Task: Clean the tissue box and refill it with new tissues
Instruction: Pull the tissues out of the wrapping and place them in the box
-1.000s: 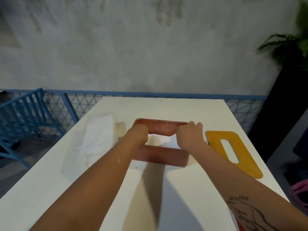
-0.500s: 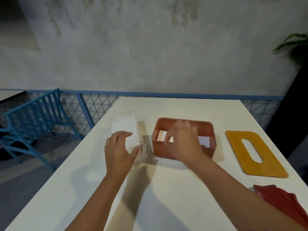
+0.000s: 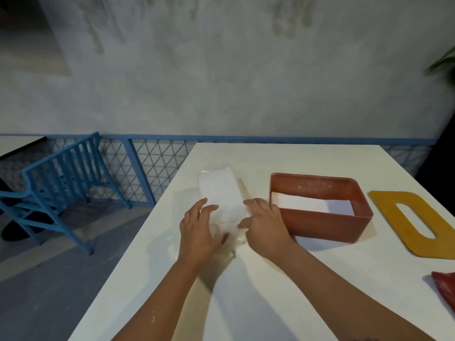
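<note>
As they flank the pack's [image 3: 219, 193] near end, left hand [image 3: 200, 231] and right hand [image 3: 265, 225] rest on it, fingers loosely spread. It lies on the bench [image 3: 246, 296]; the open box [image 3: 320, 223] sits at its 3 o'clock, tissues [image 3: 312, 203] inside.

On the tabletop [image 3: 246, 291], the tissue pack [image 3: 219, 190] lies left of the tissue box [image 3: 320, 223]; tissues [image 3: 312, 204] inside it; lid [image 3: 389, 205] right; cloth [image 3: 445, 289] nearer.

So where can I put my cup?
Bare: the far end of the table behind pack and box, and the near part in front of the box. Crowded: the middle, where left hand and right hand touch the pack beside the box; lid and cloth fill the right edge.
</note>
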`<state>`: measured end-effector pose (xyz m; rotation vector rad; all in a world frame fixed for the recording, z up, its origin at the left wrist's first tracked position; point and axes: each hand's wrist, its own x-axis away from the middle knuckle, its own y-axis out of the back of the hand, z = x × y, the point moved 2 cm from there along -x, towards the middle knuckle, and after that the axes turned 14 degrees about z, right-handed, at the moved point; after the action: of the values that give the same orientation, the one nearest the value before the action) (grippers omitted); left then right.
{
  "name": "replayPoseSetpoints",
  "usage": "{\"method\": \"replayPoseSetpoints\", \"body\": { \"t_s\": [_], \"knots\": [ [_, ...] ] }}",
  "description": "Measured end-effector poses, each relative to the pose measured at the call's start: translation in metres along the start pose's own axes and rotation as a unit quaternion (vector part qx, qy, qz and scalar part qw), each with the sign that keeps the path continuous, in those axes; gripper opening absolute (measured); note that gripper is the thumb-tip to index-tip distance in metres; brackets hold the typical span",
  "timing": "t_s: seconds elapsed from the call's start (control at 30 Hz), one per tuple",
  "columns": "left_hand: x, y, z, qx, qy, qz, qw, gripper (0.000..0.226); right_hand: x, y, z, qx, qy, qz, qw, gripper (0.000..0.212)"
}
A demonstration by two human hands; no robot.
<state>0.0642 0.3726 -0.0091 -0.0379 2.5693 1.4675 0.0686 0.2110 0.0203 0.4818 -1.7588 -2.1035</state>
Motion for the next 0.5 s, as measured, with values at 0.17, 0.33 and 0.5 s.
{"method": "replayPoseSetpoints", "body": {
  "t_s": [0.17, 0.33, 0.5],
  "knots": [
    [-0.009, 0.01, 0.002, 0.164, -0.012, -0.058, 0.985, 0.005, -0.006, -0.012, -0.002, -0.032, -0.025, -0.068, 0.997, 0.03],
    [-0.022, 0.017, -0.003, 0.335, 0.026, -0.034, 0.941, 0.02, -0.008, -0.01, 0.009, -0.024, 0.013, -0.102, 0.994, 0.034],
    [-0.024, 0.013, -0.003, 0.393, 0.037, -0.033, 0.918, 0.012, -0.02, -0.006, 0.018, 0.008, 0.019, -0.113, 0.993, 0.02]
  ]
}}
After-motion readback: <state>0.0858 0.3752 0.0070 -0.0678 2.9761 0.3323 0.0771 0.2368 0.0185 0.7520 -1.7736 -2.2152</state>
